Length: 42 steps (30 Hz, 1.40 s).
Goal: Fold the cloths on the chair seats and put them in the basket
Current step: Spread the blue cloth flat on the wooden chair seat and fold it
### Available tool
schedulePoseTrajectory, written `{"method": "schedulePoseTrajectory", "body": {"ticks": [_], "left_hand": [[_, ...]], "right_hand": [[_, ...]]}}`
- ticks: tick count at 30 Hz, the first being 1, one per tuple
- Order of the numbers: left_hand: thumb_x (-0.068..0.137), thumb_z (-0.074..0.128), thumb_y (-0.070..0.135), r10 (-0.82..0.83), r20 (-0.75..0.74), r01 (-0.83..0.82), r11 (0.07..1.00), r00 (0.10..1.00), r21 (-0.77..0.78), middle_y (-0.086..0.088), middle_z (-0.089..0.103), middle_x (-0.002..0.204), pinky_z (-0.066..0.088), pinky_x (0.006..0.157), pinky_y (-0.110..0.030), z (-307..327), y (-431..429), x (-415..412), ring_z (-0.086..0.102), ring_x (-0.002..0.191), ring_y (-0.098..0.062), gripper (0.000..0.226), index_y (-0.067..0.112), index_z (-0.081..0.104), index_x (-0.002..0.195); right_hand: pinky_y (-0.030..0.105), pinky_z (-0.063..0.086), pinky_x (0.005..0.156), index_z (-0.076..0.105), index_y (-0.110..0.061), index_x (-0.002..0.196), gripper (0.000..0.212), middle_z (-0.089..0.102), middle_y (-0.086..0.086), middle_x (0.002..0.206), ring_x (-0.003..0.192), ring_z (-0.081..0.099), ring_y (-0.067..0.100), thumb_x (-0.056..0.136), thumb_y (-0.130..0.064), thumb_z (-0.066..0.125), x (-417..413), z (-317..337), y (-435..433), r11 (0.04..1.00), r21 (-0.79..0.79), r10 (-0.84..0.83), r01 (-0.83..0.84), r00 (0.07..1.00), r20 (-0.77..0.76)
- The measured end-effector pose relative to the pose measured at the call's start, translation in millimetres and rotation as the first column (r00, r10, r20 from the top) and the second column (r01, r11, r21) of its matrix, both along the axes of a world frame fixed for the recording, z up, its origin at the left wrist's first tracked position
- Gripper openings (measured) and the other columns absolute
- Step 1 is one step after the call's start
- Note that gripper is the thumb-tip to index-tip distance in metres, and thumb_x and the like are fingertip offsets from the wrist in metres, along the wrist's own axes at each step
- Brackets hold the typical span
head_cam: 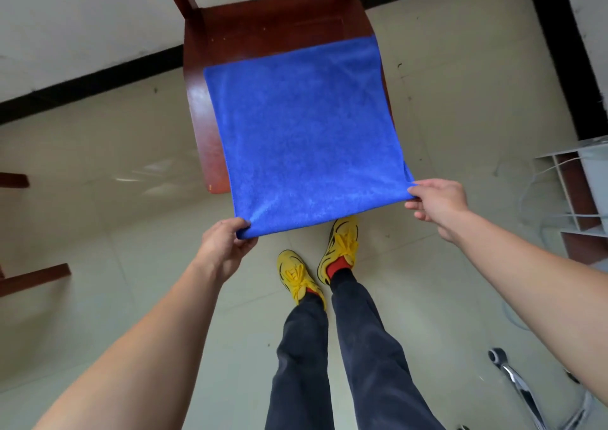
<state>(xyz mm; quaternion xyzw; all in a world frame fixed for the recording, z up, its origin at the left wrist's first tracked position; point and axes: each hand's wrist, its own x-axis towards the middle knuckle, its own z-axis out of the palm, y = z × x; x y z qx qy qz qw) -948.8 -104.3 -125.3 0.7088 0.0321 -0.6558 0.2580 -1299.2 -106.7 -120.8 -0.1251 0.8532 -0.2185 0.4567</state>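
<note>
A blue cloth (306, 133) lies spread flat over the seat of a red-brown wooden chair (197, 100), with its near edge past the seat's front. My left hand (223, 245) pinches the cloth's near left corner. My right hand (437, 202) pinches the near right corner. The near edge is stretched between both hands, slightly lifted off the seat. No basket is in view.
Another chair's wooden legs (33, 278) show at the left edge. A grey shelf unit (579, 192) with cables stands at the right. A chrome office-chair base with a caster (513, 377) is at the lower right. My feet in yellow shoes (339, 248) stand on the pale tiled floor.
</note>
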Motion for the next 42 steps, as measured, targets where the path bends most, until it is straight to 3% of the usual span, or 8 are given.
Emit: {"method": "schedulePoseTrajectory", "body": {"ticks": [8, 14, 19, 22, 28, 34, 37, 42], "left_hand": [[0.089, 0.063, 0.003, -0.083, 0.231, 0.084, 0.996, 0.969, 0.004, -0.011, 0.057, 0.074, 0.047, 0.040, -0.020, 26, 8, 9, 0.055, 0.036, -0.011, 0.026, 0.015, 0.040, 0.087], [0.096, 0.050, 0.003, -0.052, 0.102, 0.063, 0.992, 0.993, -0.108, -0.011, 0.053, 0.073, 0.049, 0.044, -0.019, 60, -32, 24, 0.056, 0.042, -0.011, 0.013, 0.013, 0.051, 0.086], [0.094, 0.048, -0.002, -0.085, 0.022, 0.088, 0.971, 0.996, -0.223, -0.012, 0.059, 0.086, 0.054, 0.059, -0.019, 78, -97, 25, 0.059, 0.061, -0.014, 0.020, 0.001, 0.056, 0.112], [0.082, 0.064, -0.007, -0.223, 0.205, 0.272, 0.928, 0.953, -0.255, -0.013, 0.064, 0.091, 0.053, 0.066, -0.020, 79, -138, 25, 0.062, 0.073, -0.017, 0.032, -0.002, 0.059, 0.113], [0.083, 0.068, 0.015, -0.420, 0.665, 0.635, 0.765, 0.618, -0.107, -0.001, 0.059, 0.068, 0.039, 0.050, -0.023, 54, -206, 20, 0.045, 0.052, -0.009, 0.004, 0.011, 0.069, 0.085], [0.083, 0.070, 0.028, -0.458, 0.700, 0.636, 0.772, 0.548, 0.007, 0.001, 0.050, 0.056, 0.031, 0.044, -0.021, 20, -247, 21, 0.039, 0.046, -0.013, 0.025, 0.015, 0.059, 0.064], [0.082, 0.070, 0.029, -0.464, 0.710, 0.617, 0.785, 0.530, 0.053, -0.012, 0.064, 0.074, 0.044, 0.057, -0.030, 4, -257, 17, 0.051, 0.057, -0.025, 0.021, 0.013, 0.062, 0.071], [0.083, 0.069, 0.027, -0.470, 0.748, 0.591, 0.796, 0.469, 0.130, -0.020, 0.070, 0.096, 0.054, 0.082, -0.040, -22, -272, 9, 0.066, 0.092, -0.037, 0.018, 0.014, 0.060, 0.075]], "right_hand": [[0.015, 0.044, 0.036, 0.058, -0.014, 0.078, 0.014, 0.064, 0.009, 0.071, 0.037, 0.059, 0.003, 0.082, -0.004, 0.067, -8, 27, -3, 0.993, 0.026, -0.118, 0.118, 0.993, 0.005], [0.017, 0.046, 0.039, 0.058, -0.015, 0.084, 0.013, 0.054, 0.008, 0.066, 0.036, 0.055, 0.007, 0.090, -0.003, 0.057, -10, 61, -44, 0.968, -0.019, -0.241, 0.250, 0.947, 0.214], [0.016, 0.048, 0.042, 0.061, -0.009, 0.084, 0.019, 0.053, 0.007, 0.071, 0.041, 0.058, 0.006, 0.094, 0.002, 0.048, -4, 81, -105, 0.954, -0.083, -0.236, 0.287, 0.895, 0.378], [0.016, 0.049, 0.048, 0.063, -0.007, 0.091, 0.025, 0.056, 0.009, 0.072, 0.056, 0.054, 0.011, 0.085, 0.013, 0.050, 0, 79, -143, 0.979, -0.114, -0.129, 0.169, 0.945, 0.300], [0.021, 0.045, 0.051, 0.064, -0.018, 0.081, 0.012, 0.061, 0.001, 0.077, 0.062, 0.054, 0.009, 0.081, -0.012, 0.074, 8, 47, -205, 0.988, -0.116, 0.101, -0.104, 0.994, -0.030], [0.022, 0.040, 0.056, 0.060, -0.022, 0.074, 0.015, 0.066, 0.003, 0.094, 0.082, 0.062, 0.015, 0.084, -0.018, 0.070, 2, 14, -249, 0.977, -0.070, 0.198, -0.202, 0.979, -0.050], [0.020, 0.039, 0.052, 0.059, -0.022, 0.068, 0.020, 0.067, 0.004, 0.089, 0.066, 0.061, 0.010, 0.083, -0.015, 0.071, 1, -4, -262, 0.973, -0.075, 0.213, -0.219, 0.974, -0.071], [0.031, 0.050, 0.066, 0.060, -0.020, 0.067, 0.017, 0.069, 0.008, 0.090, 0.082, 0.065, 0.023, 0.079, -0.017, 0.073, 0, -35, -278, 0.955, -0.022, 0.289, -0.295, 0.948, -0.133]]}}
